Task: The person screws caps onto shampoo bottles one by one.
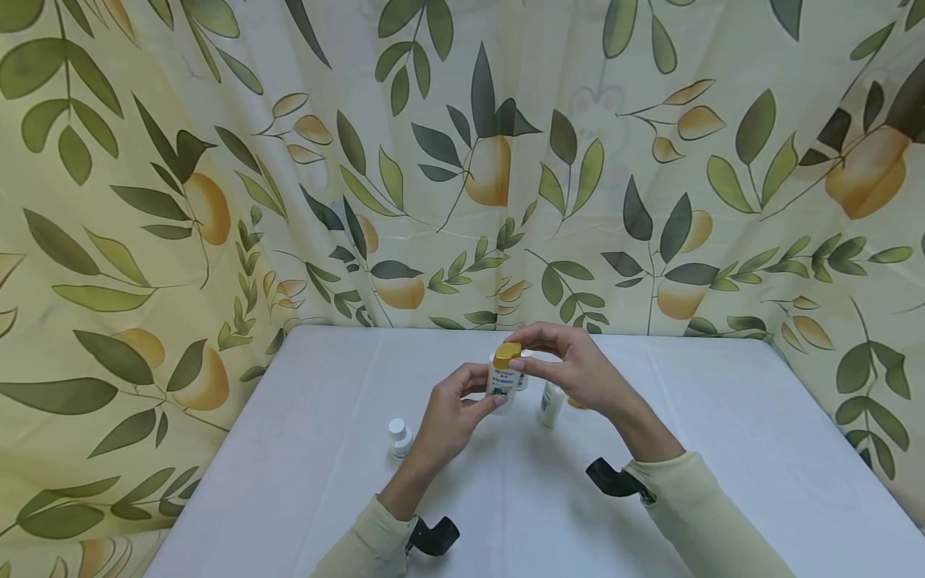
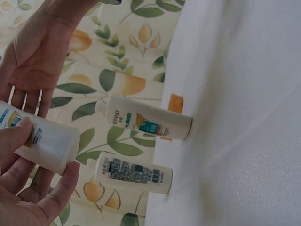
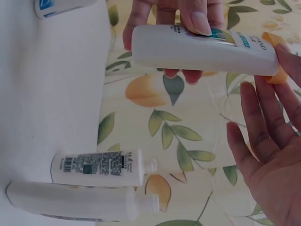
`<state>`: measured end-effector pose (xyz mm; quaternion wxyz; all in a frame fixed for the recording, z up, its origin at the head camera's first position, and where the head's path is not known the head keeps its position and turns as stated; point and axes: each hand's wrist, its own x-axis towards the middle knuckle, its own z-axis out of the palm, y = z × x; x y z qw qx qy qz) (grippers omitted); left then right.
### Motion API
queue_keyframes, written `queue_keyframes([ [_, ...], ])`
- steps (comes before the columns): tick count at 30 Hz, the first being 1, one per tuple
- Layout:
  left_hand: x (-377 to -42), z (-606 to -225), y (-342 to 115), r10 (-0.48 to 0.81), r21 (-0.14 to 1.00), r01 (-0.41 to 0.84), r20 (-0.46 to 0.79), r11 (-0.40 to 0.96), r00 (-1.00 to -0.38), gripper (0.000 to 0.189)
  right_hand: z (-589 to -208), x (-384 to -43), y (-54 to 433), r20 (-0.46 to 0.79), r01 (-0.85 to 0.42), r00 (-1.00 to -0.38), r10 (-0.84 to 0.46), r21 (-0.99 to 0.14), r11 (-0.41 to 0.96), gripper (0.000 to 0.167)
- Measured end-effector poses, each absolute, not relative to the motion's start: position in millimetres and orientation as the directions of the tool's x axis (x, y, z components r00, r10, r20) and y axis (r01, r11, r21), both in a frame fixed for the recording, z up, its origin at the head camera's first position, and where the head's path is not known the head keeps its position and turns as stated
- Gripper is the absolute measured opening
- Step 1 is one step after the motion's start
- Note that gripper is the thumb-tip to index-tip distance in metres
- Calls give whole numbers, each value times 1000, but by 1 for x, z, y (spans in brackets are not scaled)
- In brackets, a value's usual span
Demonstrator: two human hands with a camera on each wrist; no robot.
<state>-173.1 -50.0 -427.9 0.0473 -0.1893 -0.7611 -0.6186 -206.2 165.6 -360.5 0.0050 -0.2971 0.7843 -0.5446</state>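
Observation:
My left hand [image 1: 450, 409] holds a white plastic bottle [image 1: 502, 382] upright above the table, its fingers and thumb round the body. The label shows print and a teal patch. At its top sits a yellow-orange cap [image 1: 507, 354], which the thumb and fingers of my right hand [image 1: 578, 365] pinch. In the right wrist view the cap [image 3: 273, 79] is on the neck end of the bottle [image 3: 157, 52]; whether it is fully seated, I cannot tell. Two similar white bottles, a front one [image 2: 148, 117] and another [image 2: 134, 174], stand nearby with bare necks.
A small white bottle with a white cap [image 1: 397, 429] stands to the left of my left forearm. Under my right hand, an orange piece [image 1: 576, 404] lies beside a standing bottle [image 1: 551, 405]. The white-covered table [image 1: 289, 482] ends at a patterned curtain [image 1: 448, 241].

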Motion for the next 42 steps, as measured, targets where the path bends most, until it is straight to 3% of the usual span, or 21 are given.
queue_keyframes([
  [42, -170, -427, -49, 174, 925, 340, 312, 168, -934, 35, -367, -203, 155, 369, -469, -861, -349, -842, 267, 24],
])
